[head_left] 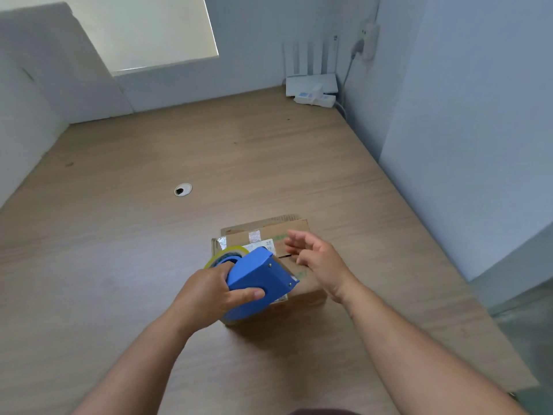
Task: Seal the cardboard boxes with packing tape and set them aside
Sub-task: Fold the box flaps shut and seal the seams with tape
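Observation:
A small brown cardboard box [294, 230] with a white label and old tape patches sits on the wooden desk near me. My left hand [206, 292] grips a blue tape dispenser [258, 280] carrying a yellowish tape roll, held over the box's near left part. My right hand [317, 259] hovers just above the box's right side, fingers loosely spread and holding nothing. The dispenser hides much of the box top, so the flap seam shows only partly.
The wooden desk [149, 235] has a round cable hole [183, 189] to the left. A white router [311, 82] and a power strip [314, 98] stand in the far right corner. Walls border the desk at the left, back and right.

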The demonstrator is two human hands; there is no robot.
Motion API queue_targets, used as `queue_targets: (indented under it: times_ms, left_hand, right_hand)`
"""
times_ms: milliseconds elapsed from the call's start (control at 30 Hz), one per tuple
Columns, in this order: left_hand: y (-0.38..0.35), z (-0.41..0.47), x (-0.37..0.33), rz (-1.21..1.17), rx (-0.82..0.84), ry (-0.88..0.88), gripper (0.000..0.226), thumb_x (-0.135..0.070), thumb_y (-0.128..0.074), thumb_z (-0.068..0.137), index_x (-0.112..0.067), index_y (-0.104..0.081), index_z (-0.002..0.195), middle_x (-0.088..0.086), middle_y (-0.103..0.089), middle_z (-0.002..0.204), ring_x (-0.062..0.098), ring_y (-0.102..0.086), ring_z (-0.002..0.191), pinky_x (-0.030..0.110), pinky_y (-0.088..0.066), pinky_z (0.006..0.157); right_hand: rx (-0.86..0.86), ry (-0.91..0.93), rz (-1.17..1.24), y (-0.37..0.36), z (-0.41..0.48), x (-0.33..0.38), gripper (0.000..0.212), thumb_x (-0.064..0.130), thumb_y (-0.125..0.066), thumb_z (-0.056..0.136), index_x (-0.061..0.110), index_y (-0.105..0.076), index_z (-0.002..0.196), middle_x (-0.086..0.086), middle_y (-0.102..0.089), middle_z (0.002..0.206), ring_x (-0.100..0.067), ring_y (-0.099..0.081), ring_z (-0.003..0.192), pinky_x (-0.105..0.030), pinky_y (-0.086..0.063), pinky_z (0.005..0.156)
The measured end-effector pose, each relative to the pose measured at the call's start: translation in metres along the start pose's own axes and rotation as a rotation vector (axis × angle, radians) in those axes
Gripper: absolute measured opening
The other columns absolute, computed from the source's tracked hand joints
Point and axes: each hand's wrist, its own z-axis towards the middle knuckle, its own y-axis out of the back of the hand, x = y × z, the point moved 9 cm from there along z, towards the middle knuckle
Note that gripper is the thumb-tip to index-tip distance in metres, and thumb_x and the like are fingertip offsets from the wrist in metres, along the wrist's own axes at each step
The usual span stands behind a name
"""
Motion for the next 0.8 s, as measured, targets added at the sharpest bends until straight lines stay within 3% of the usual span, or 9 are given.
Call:
queue_targets:
  times_ms: [100,200,267,400,533,667,800]
  left_hand:
    - [-0.003,-0.001,0.001,0.094,0.008,-0.003,0.052,-0.066,-0.063,0.074,-0.026,-0.057,0.106,-0.006,-0.062,0.090,0.014,-0.059,0.083,0.028,-0.050,0.073]
    - [-0.003,0.002,0.001,0.091,0.007,-0.002,0.057,-0.069,-0.061,0.072,-0.025,-0.058,0.108,-0.005,-0.063,0.093,0.014,-0.060,0.085,0.031,-0.053,0.077]
    - [-0.002,0.002,0.001,0.070,0.010,0.004,0.058,-0.068,-0.061,0.072,-0.025,-0.058,0.109,-0.005,-0.064,0.095,0.014,-0.060,0.086,0.031,-0.054,0.077]
    - [0.002,0.004,-0.003,0.060,0.010,0.010,0.055,-0.066,-0.063,0.073,-0.024,-0.060,0.108,-0.004,-0.064,0.094,0.014,-0.061,0.085,0.030,-0.052,0.075]
    - [0.013,0.010,-0.010,0.021,0.023,0.040,0.043,-0.065,-0.063,0.076,-0.026,-0.061,0.095,-0.007,-0.063,0.085,0.012,-0.062,0.077,0.023,-0.048,0.064]
    - [0.019,0.031,-0.025,0.147,0.078,0.088,0.056,-0.070,-0.058,0.076,-0.017,-0.063,0.093,0.003,-0.067,0.090,0.017,-0.065,0.082,0.030,-0.051,0.072]
    - [0.044,0.037,-0.008,0.165,0.157,0.222,0.060,-0.073,-0.056,0.075,-0.013,-0.061,0.079,0.002,-0.065,0.081,0.017,-0.060,0.072,0.027,-0.040,0.064]
  right_hand:
    - [0.182,-0.047,0.036,-0.006,0.000,-0.002,0.051,0.010,-0.053,0.065,0.022,-0.063,0.114,0.001,-0.068,0.112,-0.013,-0.059,0.113,-0.029,-0.046,0.099]
    - [0.223,-0.029,-0.062,-0.008,-0.003,0.003,0.031,0.008,-0.064,0.075,0.021,-0.070,0.102,0.002,-0.072,0.101,-0.010,-0.063,0.100,-0.030,-0.046,0.096]
    - [0.163,0.015,-0.096,-0.006,-0.005,0.008,0.016,0.002,-0.066,0.082,0.015,-0.072,0.089,0.003,-0.072,0.088,-0.005,-0.064,0.085,-0.022,-0.049,0.083]
    - [0.017,0.102,-0.085,0.002,-0.006,0.016,0.014,-0.001,-0.065,0.085,0.010,-0.069,0.077,0.000,-0.067,0.072,-0.001,-0.060,0.067,-0.013,-0.047,0.068]
    - [-0.094,0.147,-0.083,0.007,-0.002,0.018,0.019,0.004,-0.064,0.087,0.012,-0.067,0.071,0.002,-0.063,0.066,-0.001,-0.056,0.060,-0.015,-0.047,0.064]
    - [-0.252,0.099,-0.096,0.018,0.002,0.007,0.023,0.007,-0.060,0.090,0.010,-0.062,0.067,0.009,-0.056,0.055,-0.002,-0.048,0.052,-0.015,-0.043,0.055]
    - [-0.314,0.006,-0.067,0.026,0.010,-0.008,0.021,0.010,-0.062,0.088,0.012,-0.064,0.067,0.000,-0.061,0.060,-0.014,-0.057,0.065,-0.039,-0.055,0.077]
